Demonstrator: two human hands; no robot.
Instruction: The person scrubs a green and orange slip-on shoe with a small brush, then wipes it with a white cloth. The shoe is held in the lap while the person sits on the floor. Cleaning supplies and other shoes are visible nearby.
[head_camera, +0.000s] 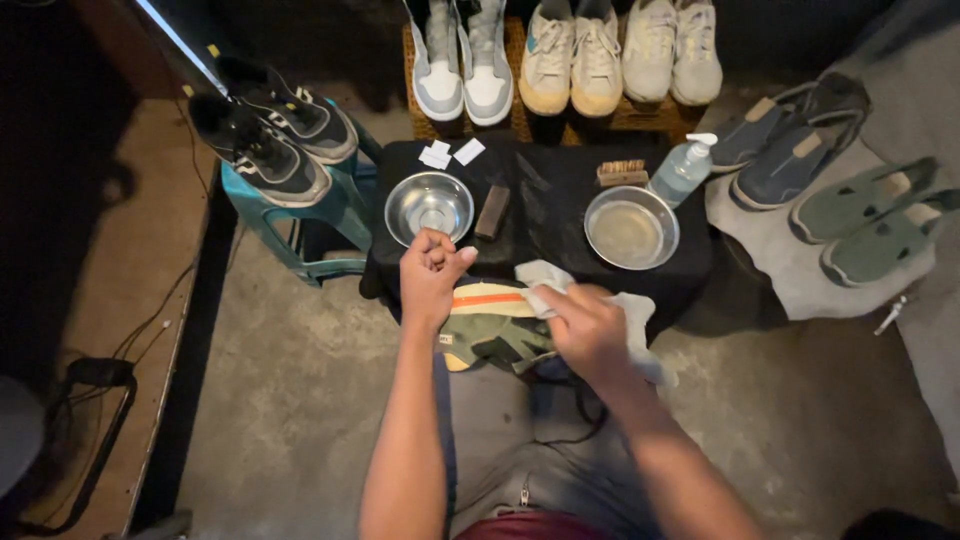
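Olive-green sneaker (495, 330) with an orange stripe lies across our lap, at the near edge of the black-draped table (545, 195). Our left hand (432, 275) is closed around its heel end. Our right hand (590, 330) grips a pale cloth (630, 315) pressed onto the sneaker's upper. Two steel bowls (430, 205) sit on the table beyond.
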